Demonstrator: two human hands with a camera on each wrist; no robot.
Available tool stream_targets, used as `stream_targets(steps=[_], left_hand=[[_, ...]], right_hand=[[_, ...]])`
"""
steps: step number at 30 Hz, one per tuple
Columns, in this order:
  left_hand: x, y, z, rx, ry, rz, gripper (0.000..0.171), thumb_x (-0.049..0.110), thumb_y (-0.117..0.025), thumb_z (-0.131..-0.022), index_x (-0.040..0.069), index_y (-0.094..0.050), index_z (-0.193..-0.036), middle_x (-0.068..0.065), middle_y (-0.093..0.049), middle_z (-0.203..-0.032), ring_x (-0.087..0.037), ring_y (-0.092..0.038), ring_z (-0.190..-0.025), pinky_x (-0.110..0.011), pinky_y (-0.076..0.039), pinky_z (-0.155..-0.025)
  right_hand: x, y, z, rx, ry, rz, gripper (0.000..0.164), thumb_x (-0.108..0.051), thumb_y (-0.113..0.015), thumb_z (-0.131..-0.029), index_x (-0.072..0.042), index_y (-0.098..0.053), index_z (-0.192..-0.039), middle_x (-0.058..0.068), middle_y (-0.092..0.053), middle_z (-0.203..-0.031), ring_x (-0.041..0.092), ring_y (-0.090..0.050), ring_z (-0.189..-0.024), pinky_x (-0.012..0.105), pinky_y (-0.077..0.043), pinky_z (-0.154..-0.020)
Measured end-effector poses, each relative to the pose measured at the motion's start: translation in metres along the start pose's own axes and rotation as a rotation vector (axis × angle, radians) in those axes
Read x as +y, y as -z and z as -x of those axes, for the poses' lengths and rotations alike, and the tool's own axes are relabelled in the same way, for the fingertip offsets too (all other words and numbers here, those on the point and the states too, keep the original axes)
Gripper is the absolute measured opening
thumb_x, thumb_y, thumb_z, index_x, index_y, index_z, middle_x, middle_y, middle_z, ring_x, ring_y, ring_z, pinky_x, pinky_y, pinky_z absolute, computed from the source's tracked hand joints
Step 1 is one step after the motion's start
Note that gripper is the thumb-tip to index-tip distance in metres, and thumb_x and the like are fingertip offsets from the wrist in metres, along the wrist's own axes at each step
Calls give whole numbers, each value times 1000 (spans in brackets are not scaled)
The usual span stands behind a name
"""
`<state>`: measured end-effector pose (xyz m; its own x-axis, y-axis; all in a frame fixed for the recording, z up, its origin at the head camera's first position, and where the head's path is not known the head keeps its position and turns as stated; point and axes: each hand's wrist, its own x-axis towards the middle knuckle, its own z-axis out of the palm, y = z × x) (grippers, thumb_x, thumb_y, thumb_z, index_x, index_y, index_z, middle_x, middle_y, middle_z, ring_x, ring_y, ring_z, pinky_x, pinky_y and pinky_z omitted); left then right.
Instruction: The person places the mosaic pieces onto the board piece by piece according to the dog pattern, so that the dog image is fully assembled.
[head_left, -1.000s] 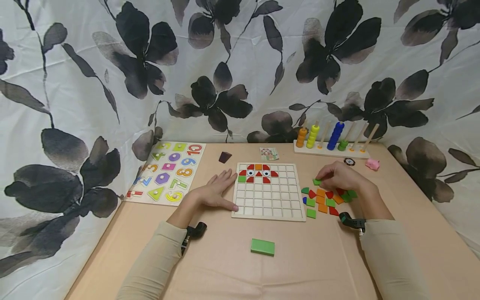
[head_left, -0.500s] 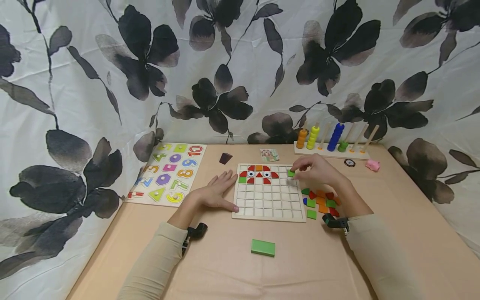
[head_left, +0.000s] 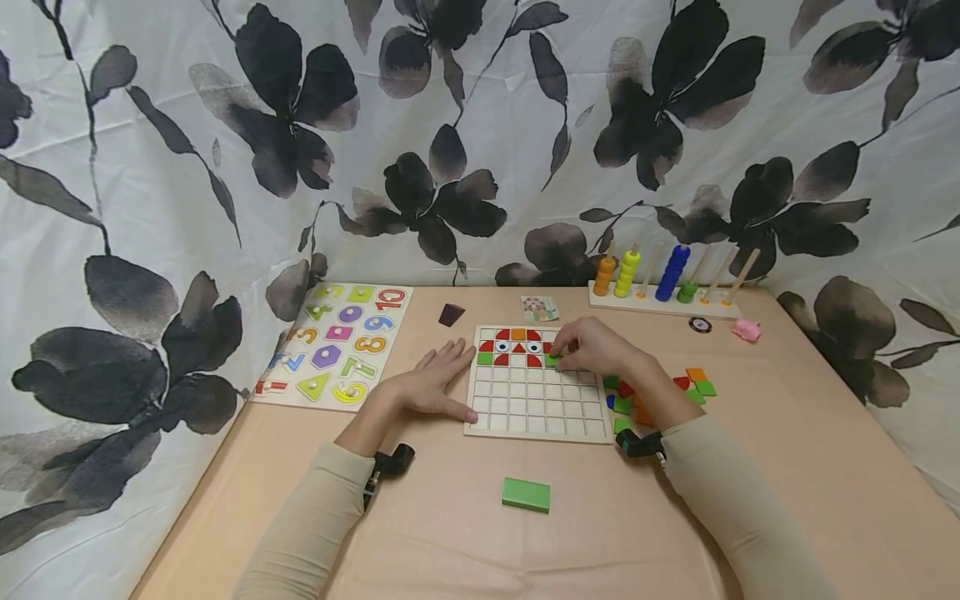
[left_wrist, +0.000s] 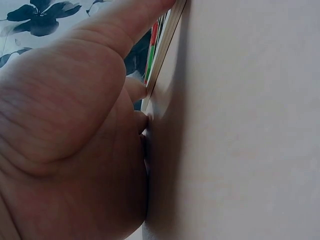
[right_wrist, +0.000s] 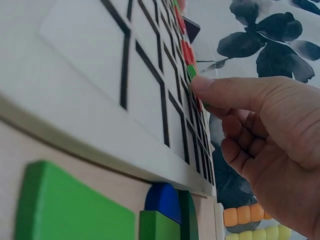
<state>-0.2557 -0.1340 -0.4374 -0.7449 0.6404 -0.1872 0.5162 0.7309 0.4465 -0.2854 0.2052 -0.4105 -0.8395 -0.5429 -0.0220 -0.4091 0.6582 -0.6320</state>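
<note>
A white grid board (head_left: 536, 408) lies on the table, its upper rows bearing red, orange, green and eye-marked tiles. My right hand (head_left: 596, 347) pinches a green square tile (head_left: 551, 361) at the right end of the second tile row, beside a red one. In the right wrist view the thumb and a finger hold that green tile (right_wrist: 191, 71) at the board's surface, other fingers curled. My left hand (head_left: 431, 385) rests by the board's left edge with fingers spread, the thumb touching its lower left corner. The left wrist view shows the palm (left_wrist: 65, 110) beside the board's edge.
Loose coloured tiles (head_left: 621, 406) lie right of the board, partly under my right forearm. A green block (head_left: 526, 495) lies in front. Behind are a small picture card (head_left: 539, 308), a peg counter (head_left: 663, 302), a pink figure (head_left: 746, 331) and a dark piece (head_left: 452, 314). A number puzzle (head_left: 330, 346) lies left.
My right hand has carried the green tile left from the loose pile, across the board's right edge, to the end of the second tile row. The left hand stays put.
</note>
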Motion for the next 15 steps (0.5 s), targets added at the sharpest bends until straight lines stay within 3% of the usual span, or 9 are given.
stream_targets(steps=[7, 15], left_hand=[[1, 2, 0, -15, 7, -15, 122, 74, -67, -68, 15, -6, -156, -10, 5, -161, -27, 8, -148, -49, 2, -117], [1, 1, 0, -14, 3, -5, 122, 74, -67, -68, 14, -6, -156, -11, 4, -161, -28, 7, -148, -50, 1, -117]], right_hand=[[1, -4, -3, -7, 39, 87, 16, -11, -79, -79, -14, -78, -94, -2, -69, -96, 18, -54, -81, 33, -48, -72], [2, -3, 2, -43, 26, 98, 16, -11, -75, -83, -15, -78, -98, -3, -66, -96, 17, -54, -85, 32, -48, -76]])
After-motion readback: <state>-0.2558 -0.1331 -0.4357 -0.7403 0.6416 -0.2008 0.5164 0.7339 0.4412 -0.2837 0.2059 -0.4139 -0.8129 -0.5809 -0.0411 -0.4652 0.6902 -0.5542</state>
